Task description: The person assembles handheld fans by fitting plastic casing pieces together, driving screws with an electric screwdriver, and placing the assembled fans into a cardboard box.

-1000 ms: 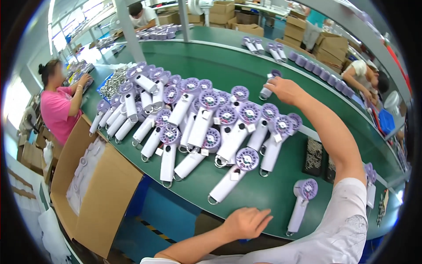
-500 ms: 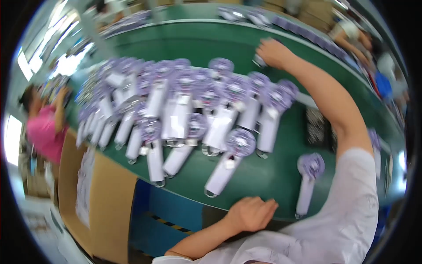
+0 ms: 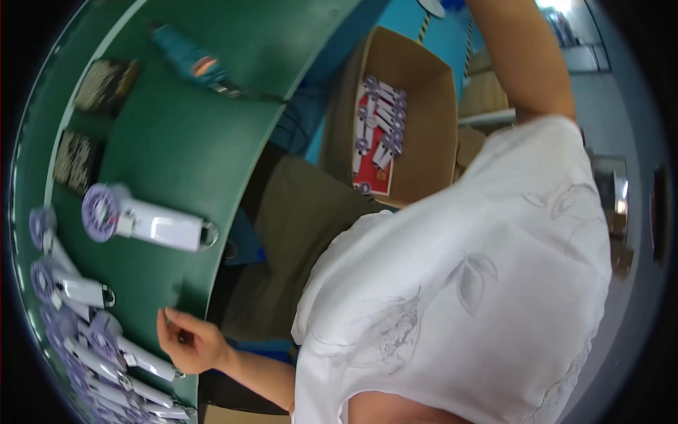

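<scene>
My left hand (image 3: pixel 194 344) hovers at the table's near edge with its fingers curled in. A small dark spot shows inside the curl, but I cannot make out what it is. Close to that hand lie several lilac and white handheld fans, among them one handheld fan (image 3: pixel 145 357) with its handle towards me. Another handheld fan (image 3: pixel 166 224) lies apart from the pile, its round lilac head towards the far side. My right forearm (image 3: pixel 526 53) runs out of the picture at the top, so my right hand is out of sight.
On the green table (image 3: pixel 191 141) lies a teal electric screwdriver (image 3: pixel 187 56) with a dark cord over the edge. Two dark trays of small metal parts, a tray (image 3: pixel 106 85) and a tray (image 3: pixel 76 161), stand beyond. A cardboard box (image 3: pixel 431 113) holds more fans.
The view has swung to my right, bringing the screwdriver and another cardboard box into sight. My right hand, earlier reaching across the table, has left the picture.
</scene>
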Demonstrator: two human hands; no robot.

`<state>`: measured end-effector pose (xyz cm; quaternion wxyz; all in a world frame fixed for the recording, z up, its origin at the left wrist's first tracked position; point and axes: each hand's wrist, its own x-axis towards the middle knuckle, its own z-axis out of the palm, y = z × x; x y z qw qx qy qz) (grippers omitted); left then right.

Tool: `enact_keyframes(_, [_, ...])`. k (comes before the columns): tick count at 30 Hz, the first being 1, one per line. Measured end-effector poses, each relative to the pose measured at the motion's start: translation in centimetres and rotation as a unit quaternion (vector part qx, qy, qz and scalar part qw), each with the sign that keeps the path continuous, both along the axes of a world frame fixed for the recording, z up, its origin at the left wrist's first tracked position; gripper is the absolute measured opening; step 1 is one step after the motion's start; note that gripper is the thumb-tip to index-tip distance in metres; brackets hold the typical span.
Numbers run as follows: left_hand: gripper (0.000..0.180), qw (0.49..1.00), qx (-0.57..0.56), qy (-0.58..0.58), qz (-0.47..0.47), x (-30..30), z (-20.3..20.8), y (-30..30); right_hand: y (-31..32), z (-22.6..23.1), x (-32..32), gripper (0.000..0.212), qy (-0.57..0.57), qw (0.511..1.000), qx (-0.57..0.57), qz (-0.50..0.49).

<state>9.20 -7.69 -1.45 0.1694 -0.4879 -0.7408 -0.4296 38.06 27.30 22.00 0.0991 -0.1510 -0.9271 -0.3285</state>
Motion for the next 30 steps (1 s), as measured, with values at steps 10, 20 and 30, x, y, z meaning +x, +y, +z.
enact_keyframes(10, [0.02,0.982,-0.125,0.114,-0.086,-0.6,1.5,0.0,-10.0,-30.3,35.3,0.048,-0.07,0.738,-0.44,-0.507])
enact_keyframes(20, [0.037,0.957,-0.233,0.093,-0.147,-4.1,1.4,-1.6,-23.8,-67.4,41.5,0.029,-0.09,0.556,-0.577,-0.592])
enact_keyframes(30, [0.039,0.961,-0.244,0.122,-0.031,-3.1,2.9,-1.2,-27.2,-75.8,36.8,0.026,-0.12,0.552,-0.56,-0.607])
